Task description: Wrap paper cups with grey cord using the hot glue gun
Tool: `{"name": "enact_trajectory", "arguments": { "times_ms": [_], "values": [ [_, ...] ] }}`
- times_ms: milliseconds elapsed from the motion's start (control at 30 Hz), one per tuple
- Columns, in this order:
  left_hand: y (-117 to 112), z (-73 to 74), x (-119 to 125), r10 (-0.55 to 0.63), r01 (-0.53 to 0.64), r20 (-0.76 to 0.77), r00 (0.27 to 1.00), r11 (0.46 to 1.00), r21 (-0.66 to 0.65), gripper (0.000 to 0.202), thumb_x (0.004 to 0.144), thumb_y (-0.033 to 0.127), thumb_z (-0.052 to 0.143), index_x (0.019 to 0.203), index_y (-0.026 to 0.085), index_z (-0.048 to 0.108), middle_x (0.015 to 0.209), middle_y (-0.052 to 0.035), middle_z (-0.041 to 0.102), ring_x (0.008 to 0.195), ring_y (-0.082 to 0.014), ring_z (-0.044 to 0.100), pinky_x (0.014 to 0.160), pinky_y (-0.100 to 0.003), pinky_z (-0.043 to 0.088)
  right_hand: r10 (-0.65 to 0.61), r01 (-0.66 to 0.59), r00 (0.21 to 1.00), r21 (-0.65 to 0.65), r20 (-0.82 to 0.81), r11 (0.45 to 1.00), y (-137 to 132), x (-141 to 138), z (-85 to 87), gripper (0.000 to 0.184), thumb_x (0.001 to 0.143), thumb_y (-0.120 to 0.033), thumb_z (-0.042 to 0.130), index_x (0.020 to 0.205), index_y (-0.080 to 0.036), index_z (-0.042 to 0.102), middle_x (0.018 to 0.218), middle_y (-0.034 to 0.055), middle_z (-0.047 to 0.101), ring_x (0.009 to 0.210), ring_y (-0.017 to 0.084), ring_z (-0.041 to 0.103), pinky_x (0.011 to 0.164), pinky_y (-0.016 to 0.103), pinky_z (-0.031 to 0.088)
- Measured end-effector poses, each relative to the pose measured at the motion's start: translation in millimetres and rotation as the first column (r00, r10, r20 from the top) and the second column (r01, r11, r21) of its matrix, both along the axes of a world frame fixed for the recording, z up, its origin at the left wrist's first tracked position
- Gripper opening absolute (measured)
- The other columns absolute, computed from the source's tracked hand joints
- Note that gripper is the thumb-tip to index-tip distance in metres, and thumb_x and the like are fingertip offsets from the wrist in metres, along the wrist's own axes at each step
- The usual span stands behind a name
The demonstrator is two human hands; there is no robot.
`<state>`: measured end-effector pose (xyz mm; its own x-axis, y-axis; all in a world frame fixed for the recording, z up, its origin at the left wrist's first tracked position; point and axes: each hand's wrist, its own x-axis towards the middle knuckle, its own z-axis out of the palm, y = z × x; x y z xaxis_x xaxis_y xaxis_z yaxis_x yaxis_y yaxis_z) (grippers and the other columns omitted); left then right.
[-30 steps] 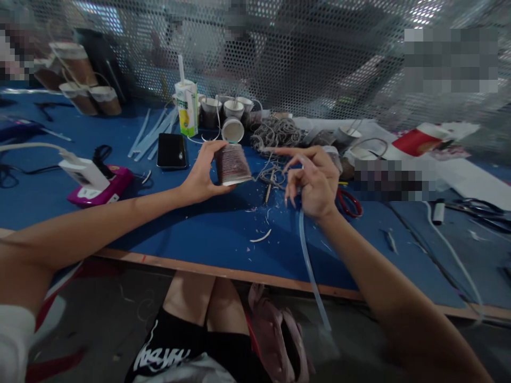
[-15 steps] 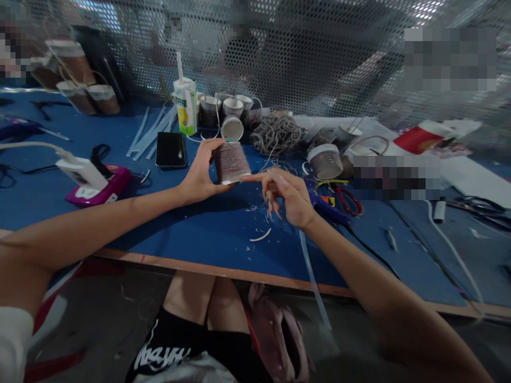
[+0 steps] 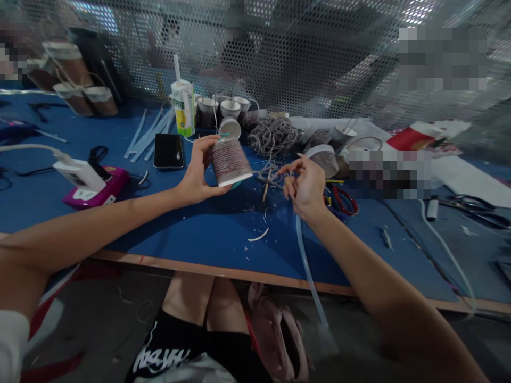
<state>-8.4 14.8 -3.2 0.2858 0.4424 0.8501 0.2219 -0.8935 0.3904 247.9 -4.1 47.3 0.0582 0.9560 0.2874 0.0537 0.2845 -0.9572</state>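
Observation:
My left hand is closed around a cord-wrapped paper cup, thumb at the pale lower rim and fingers at the top. The cup is tilted and held above the table, its side covered in rows of greyish-brown cord. Small teal patches show at my left fingertips. To the right of the cup, my right hand is raised with its fingers apart and partly bent, touching neither the cup nor, as far as I can see, anything else. Behind the hands lies a tangled heap of grey cord, with a thin pointed stick in front.
At the back stand a drink carton and several small cups. A phone and a purple power strip lie left. Red-handled pliers, scissors and a clear glue stick overhanging the edge are right.
My right hand has drawn away from the cup toward the right, its fingers spreading. The cup has tipped slightly in my left hand, showing more of its lower rim.

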Motion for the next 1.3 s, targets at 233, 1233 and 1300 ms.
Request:
{"name": "enact_trajectory", "arguments": {
  "times_ms": [233,1233,1300],
  "values": [
    [8.2,-7.7,-1.7,-0.016,0.017,-0.044,0.999,1.0,0.017,0.103,0.073,0.07,0.073,0.146,0.032,0.01,0.151,-0.0189,0.031,0.152,-0.0357,0.032,0.122,-0.06,0.033,0.217,-0.384,0.835,0.251,0.506,0.889,-25.4,-9.7,6.0,0.054,0.08,-0.034,0.07,0.125,-0.032,0.041,0.162,0.0145,0.032,0.048,0.003,0.045,0.042,0.027,0.043],
    [-2.6,-1.5,4.8,0.055,-0.052,0.033,0.998,0.996,-0.076,0.085,0.07,0.06,0.082,0.135,0.024,0.042,0.132,-0.0137,0.055,0.127,-0.029,0.059,0.109,-0.046,0.052,-0.028,-0.386,0.698,0.409,0.716,0.827,-33.4,-14.8,3.5,0.057,0.086,-0.027,0.064,0.14,-0.029,0.044,0.15,0.0151,0.051,0.051,0.009,0.055,0.053,0.033,0.056],
    [-1.3,-3.1,4.5,0.056,-0.051,0.06,0.997,0.996,-0.079,0.084,0.072,0.06,0.081,0.135,0.023,0.039,0.132,-0.0137,0.054,0.127,-0.0283,0.059,0.108,-0.045,0.052,-0.065,-0.37,0.709,0.449,0.702,0.813,-36.4,-11.7,5.4,0.05,0.086,-0.033,0.068,0.132,-0.029,0.049,0.147,0.0136,0.055,0.046,0.007,0.049,0.049,0.032,0.053]
  ]
}}
